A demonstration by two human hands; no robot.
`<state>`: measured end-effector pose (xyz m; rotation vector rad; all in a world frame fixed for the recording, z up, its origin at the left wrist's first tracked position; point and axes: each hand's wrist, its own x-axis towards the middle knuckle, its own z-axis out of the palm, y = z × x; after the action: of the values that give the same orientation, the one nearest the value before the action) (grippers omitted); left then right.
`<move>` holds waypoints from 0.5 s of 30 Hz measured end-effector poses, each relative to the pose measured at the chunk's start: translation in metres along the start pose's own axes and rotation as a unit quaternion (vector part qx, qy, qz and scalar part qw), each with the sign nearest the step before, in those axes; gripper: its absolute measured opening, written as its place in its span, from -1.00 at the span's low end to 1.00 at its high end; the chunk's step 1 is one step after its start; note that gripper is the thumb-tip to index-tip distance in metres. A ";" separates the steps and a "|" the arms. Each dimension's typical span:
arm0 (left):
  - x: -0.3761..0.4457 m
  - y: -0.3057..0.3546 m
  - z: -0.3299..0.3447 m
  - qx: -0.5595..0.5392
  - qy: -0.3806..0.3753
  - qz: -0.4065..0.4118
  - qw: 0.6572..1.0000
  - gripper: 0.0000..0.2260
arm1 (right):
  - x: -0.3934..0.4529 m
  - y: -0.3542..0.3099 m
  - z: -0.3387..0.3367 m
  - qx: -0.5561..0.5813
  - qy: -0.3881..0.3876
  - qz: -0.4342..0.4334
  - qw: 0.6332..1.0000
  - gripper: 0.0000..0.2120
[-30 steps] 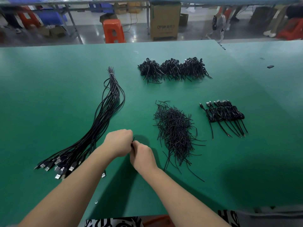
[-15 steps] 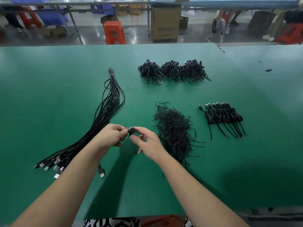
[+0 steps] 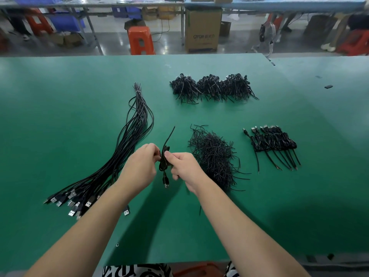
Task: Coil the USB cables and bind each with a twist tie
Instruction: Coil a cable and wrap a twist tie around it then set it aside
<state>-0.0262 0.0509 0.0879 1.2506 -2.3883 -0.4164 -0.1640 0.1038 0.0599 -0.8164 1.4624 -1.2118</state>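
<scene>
1. USB cable (image 3: pixel 164 156), coiled into a short bundle, held up between both hands above the tabletop (image 3: pixel 60 116), near centre; plug end dangling toward the near edge, bare tail sticking up toward the far side.
2. Left hand (image 3: pixel 142 166) curled and pinching the coil's left side; right hand (image 3: pixel 184 166) pinching its right side with thumb on top, probably to keep the loops from springing apart while a tie goes round the waist.
3. No twist tie clearly visible on the coil; too thin and dark to tell whether one is already wrapped.
4. Loose twist ties (image 3: pixel 214 156) heaped just right of the hands, likely for a short reach by the right hand.
5. Uncoiled cables (image 3: pixel 119 156) fanned out on the left, plugs at the near edge, handy for the left hand.
6. Finished bundles (image 3: pixel 273 144) lined up on the right, well apart from the raw stock.
7. Three bunched dark piles (image 3: pixel 213 87) at the far side, seemingly reserve ties.
</scene>
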 end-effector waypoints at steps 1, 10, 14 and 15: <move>-0.003 0.000 0.000 0.022 0.013 0.036 0.999 -0.88 | 0.000 -0.001 0.000 0.010 -0.003 0.012 1.000 -0.63; -0.006 0.000 0.000 0.106 0.058 0.166 0.979 -0.88 | -0.004 -0.007 -0.001 0.173 -0.014 0.076 0.982 -0.81; -0.004 0.000 0.004 -0.091 0.033 -0.006 0.995 -0.91 | -0.009 -0.010 0.000 0.109 -0.040 -0.038 0.993 -0.74; -0.003 -0.001 0.004 -0.117 0.038 -0.032 0.992 -0.90 | -0.009 -0.010 0.000 0.107 -0.054 -0.042 0.992 -0.70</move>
<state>-0.0258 0.0526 0.0834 1.2155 -2.1683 -0.6375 -0.1626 0.1097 0.0723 -0.7890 1.1977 -1.3411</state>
